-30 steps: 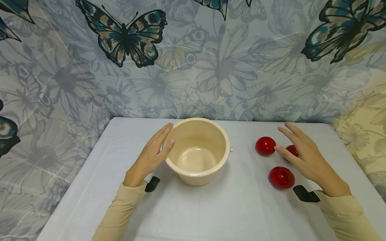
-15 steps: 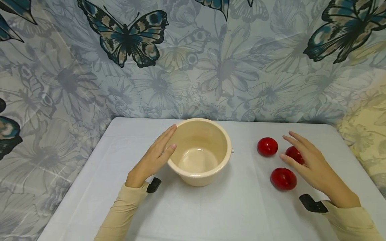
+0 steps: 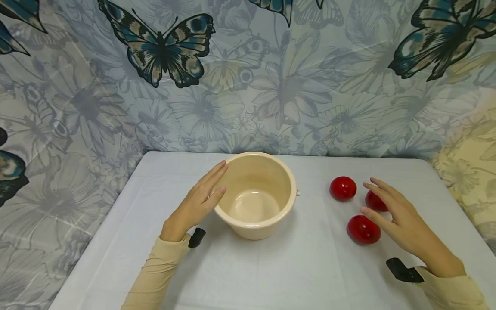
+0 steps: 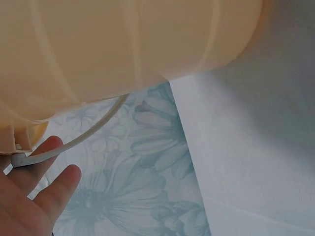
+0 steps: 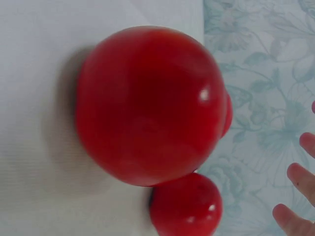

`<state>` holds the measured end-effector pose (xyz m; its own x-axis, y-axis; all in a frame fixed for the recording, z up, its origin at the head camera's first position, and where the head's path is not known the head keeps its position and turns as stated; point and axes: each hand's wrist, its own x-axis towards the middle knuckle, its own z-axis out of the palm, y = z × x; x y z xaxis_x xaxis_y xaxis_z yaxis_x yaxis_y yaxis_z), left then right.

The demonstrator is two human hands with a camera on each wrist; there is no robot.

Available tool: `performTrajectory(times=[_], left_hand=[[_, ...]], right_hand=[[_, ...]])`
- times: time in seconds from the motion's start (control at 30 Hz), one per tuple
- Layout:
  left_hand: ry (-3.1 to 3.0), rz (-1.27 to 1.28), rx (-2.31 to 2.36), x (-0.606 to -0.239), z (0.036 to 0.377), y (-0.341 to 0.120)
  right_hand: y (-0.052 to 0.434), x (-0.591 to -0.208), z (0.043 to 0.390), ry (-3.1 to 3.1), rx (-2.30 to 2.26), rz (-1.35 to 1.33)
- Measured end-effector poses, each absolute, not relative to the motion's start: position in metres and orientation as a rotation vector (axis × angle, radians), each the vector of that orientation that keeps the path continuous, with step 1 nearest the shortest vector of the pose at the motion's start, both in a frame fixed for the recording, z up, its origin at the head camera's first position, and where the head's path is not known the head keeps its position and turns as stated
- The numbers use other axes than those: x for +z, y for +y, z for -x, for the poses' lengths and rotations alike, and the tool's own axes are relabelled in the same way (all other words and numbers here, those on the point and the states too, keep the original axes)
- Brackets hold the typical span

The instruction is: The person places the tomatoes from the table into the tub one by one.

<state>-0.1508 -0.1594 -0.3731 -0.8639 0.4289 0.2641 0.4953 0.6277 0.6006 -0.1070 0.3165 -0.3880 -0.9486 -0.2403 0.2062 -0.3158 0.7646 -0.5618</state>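
Three red balls [image 3: 363, 230] near the right fingers [image 3: 387, 189], loosely spread, left fingers [image 3: 211, 178] outstretched beside a cream bucket [image 3: 267, 181]

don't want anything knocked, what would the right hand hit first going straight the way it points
Seemingly the leftmost ball, which lies ahead of the right hand in the head view. Height is hard to judge, so the hand may pass over it and reach the backdrop instead.

Cream bucket [image 3: 257, 177], upright — three glossy red balls [image 3: 362, 230], loosely clustered, rightward
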Motion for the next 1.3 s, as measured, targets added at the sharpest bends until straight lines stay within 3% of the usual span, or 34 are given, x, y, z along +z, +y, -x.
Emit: performTrajectory(times=[1.3], left_hand=[[-2.722,0.736,-1.191,-0.372,0.148,-0.155]], right_hand=[[0.315,-0.418,0.089,-2.955,1.071,-0.353]])
